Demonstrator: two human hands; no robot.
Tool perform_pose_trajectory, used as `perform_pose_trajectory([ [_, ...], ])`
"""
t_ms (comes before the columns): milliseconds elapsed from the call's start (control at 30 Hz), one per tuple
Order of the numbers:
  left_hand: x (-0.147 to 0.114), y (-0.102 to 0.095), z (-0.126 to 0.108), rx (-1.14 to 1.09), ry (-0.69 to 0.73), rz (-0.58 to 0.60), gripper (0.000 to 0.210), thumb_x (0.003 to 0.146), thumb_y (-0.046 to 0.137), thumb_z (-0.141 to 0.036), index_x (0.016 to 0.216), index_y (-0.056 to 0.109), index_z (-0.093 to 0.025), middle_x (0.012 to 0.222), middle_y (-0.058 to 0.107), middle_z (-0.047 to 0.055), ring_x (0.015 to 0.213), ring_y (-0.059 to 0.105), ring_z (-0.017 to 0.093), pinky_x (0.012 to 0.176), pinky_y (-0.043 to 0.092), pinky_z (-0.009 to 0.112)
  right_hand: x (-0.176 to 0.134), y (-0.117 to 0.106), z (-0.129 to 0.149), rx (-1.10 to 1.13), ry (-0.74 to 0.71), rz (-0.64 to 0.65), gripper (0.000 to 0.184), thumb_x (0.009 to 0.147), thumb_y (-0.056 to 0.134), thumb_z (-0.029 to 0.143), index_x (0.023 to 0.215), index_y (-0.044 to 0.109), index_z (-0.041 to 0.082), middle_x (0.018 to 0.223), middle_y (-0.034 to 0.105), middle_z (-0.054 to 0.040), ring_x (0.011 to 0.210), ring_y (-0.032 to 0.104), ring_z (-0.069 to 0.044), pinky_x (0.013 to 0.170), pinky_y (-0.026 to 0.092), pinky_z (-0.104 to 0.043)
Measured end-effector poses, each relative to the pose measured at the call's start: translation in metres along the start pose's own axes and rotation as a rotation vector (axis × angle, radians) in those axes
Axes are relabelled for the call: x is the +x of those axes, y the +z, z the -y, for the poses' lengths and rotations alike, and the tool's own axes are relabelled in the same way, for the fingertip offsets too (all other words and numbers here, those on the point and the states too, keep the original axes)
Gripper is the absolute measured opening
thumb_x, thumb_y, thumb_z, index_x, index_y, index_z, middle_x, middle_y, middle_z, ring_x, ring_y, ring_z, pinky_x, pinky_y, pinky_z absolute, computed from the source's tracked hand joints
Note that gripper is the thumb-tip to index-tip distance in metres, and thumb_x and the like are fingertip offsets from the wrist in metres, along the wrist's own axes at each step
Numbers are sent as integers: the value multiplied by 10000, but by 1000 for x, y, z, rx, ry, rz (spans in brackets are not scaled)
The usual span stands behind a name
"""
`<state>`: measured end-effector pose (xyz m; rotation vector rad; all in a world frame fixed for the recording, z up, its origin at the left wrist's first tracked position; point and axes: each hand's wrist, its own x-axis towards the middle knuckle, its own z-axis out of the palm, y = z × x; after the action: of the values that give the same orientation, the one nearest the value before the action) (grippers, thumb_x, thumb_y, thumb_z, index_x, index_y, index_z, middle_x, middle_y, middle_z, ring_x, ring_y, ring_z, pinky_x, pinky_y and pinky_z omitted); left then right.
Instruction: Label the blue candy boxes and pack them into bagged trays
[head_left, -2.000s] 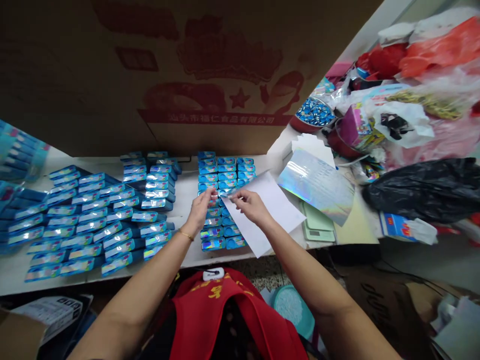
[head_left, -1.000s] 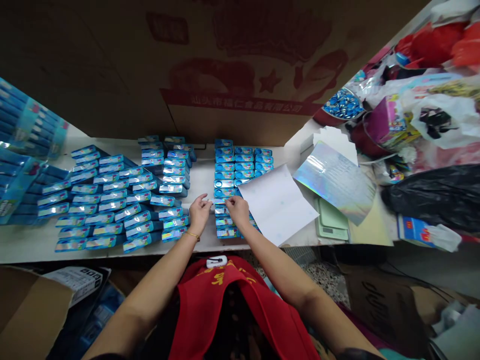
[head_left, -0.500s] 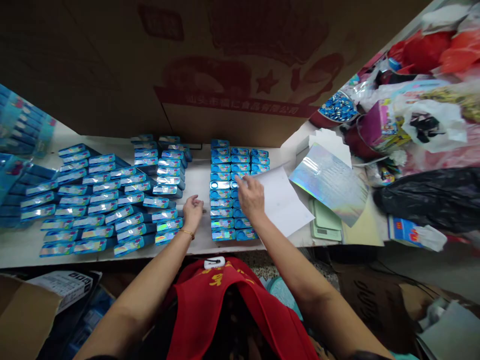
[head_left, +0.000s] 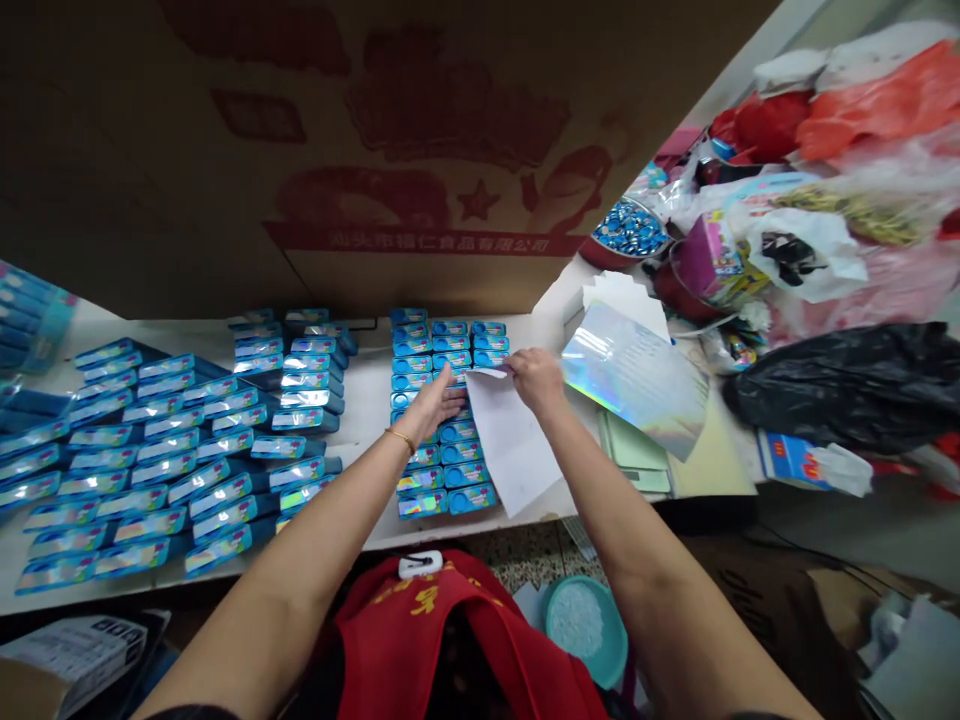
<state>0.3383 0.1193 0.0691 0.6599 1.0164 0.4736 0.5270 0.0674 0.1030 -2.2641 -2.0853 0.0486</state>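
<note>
Here, the right hand [head_left: 535, 380] pinches a thin white paper sheet [head_left: 511, 445].
At the sheet's nine o'clock, the left hand [head_left: 433, 407], fingers outstretched, crosses glossy blue rectangular boxes [head_left: 466, 473].

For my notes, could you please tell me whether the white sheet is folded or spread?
Spread: the white sheet shows a broad face and no visible fold; its far edge curls at the right hand.

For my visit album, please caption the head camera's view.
A person's right grip holds a white sheet by its edge; the left grip is open over rows of blue boxes.
</note>
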Motion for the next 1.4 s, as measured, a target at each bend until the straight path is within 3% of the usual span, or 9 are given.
perform_pose_trajectory([
  [100,-5,15,-1,-66,-31,117,358,690,631,-479,846,624,-156,885,675,113,795,628,203,752,481,348,-27,9,10,-28,-101,-66,398,872,338,123,1224,521,154,1147,569,-138,945,478,-256,780,345,-383],
  [233,-12,25,3,-7,51,17,124,660,662,-234,697,588,-141,685,651,35,619,597,127,657,490,281,-51,15,18,136,-277,29,493,798,426,88,1287,441,157,1228,496,-133,1002,468,-246,795,382,-375],
  [333,-15,26,6,16,105,22,124,674,634,-240,745,599,-145,677,636,11,589,578,108,596,482,250,-37,14,14,270,-272,-66,432,829,440,149,1259,467,175,1174,511,-121,1009,472,-231,832,401,-373],
  [533,-18,29,10,-13,133,30,184,659,657,-293,729,578,-142,638,597,-5,566,552,99,561,478,240,-8,30,15,137,-405,-149,319,897,375,165,1163,551,162,1104,581,-123,899,521,-213,792,438,-361],
  [767,-7,26,15,-4,143,-19,152,665,633,-253,751,590,-135,632,603,1,548,560,116,551,477,260,-38,3,29,258,-265,-268,226,895,395,196,891,619,165,943,625,-91,861,554,-183,774,446,-306],
  [900,-8,22,13,-8,161,20,180,659,639,-250,791,603,-134,651,608,-2,546,555,108,541,475,248,-33,-22,38,332,-219,-312,238,901,385,201,988,605,170,1000,608,-84,933,532,-183,834,434,-308],
  [1100,-22,18,10,-97,123,69,209,663,667,-298,794,591,-153,665,613,0,556,560,104,541,479,243,-12,17,36,120,-306,-170,305,893,396,189,1137,570,133,1094,599,-121,925,531,-220,817,446,-354],
  [1233,-22,15,14,-155,91,82,203,668,667,-307,778,589,-155,687,632,18,574,577,110,576,480,255,-24,34,37,123,-306,-234,296,894,376,147,1112,577,138,1136,594,-116,955,549,-199,834,444,-326],
  [1400,-4,10,23,-52,175,-31,208,670,639,-282,823,613,-144,707,634,23,580,570,126,582,470,274,-47,-12,53,341,-163,-275,199,870,436,217,820,624,173,956,639,-90,858,570,-186,767,454,-311],
])
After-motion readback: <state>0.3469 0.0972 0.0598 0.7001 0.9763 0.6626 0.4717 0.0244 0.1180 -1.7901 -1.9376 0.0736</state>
